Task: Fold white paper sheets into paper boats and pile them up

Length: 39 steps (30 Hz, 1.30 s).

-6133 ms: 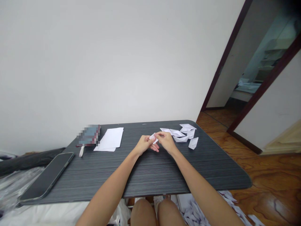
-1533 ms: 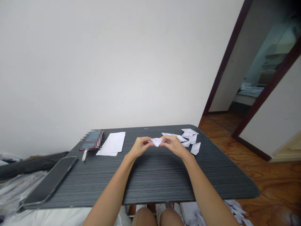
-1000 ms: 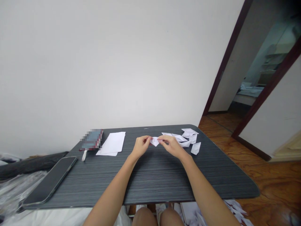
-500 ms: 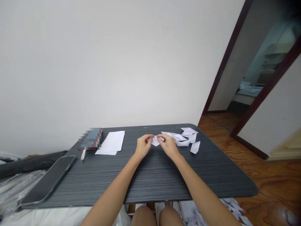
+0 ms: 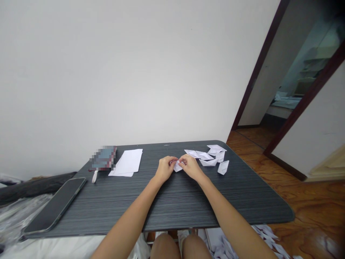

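A small piece of folded white paper is between my two hands, just above or on the dark table. My left hand pinches its left side between thumb and fingers. On the other side, the fingertips of my right hand grip the paper's upper right part. My fingers hide some of the folds. Just right of my right hand lie several folded paper boats, and one folded paper piece sits apart from them, nearer the table's right side.
Flat white sheets lie at the back left, beside a pixelated dark booklet and a small white object. A phone rests at the left edge. Below the table's front edge are more folded papers.
My hands have come closer together and a little lower. The paper, spread wider between them before, now shows as a narrower, tilted piece.
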### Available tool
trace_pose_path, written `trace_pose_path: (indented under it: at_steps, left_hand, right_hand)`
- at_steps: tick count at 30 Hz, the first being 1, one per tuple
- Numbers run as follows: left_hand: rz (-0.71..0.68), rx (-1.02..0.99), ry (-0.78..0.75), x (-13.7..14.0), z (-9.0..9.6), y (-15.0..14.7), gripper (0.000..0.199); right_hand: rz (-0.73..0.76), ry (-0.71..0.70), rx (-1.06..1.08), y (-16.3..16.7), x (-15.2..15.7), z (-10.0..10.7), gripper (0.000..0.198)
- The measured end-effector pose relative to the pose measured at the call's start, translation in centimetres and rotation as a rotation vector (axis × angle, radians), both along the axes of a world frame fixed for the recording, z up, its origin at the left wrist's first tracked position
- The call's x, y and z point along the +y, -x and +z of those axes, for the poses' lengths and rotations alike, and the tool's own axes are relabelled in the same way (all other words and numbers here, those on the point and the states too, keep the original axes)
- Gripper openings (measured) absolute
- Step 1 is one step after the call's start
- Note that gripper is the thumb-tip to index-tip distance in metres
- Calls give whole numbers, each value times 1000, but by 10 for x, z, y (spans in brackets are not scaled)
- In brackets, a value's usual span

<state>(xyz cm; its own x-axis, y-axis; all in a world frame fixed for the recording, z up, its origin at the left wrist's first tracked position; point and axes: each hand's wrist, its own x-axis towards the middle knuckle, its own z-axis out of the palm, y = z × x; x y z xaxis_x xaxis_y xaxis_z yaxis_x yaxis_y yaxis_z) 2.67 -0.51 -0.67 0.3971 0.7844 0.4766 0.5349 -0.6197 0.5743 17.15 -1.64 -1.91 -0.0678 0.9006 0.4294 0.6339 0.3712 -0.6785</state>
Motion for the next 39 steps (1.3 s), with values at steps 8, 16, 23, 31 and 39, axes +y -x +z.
trace_pose_path:
  at_steps: [8, 16, 23, 31, 39]
  left_hand:
    - [-117, 161, 25, 7, 5, 8, 16]
    - [-83, 312, 93, 11, 2, 12, 8]
    - [-87, 271, 50, 9, 1, 13, 12]
    - [-48, 229, 172, 10, 6, 15, 13]
    - [-42, 188, 252, 13, 4, 17, 19]
  right_hand:
    - [38, -14, -57, 2, -4, 0, 6]
    - [247, 29, -154, 4, -9, 4, 11]
    - [303, 133, -164, -3, -15, 13, 13]
    - [459, 54, -198, -9, -28, 25, 24]
    - [397, -63, -183, -4, -22, 17, 16]
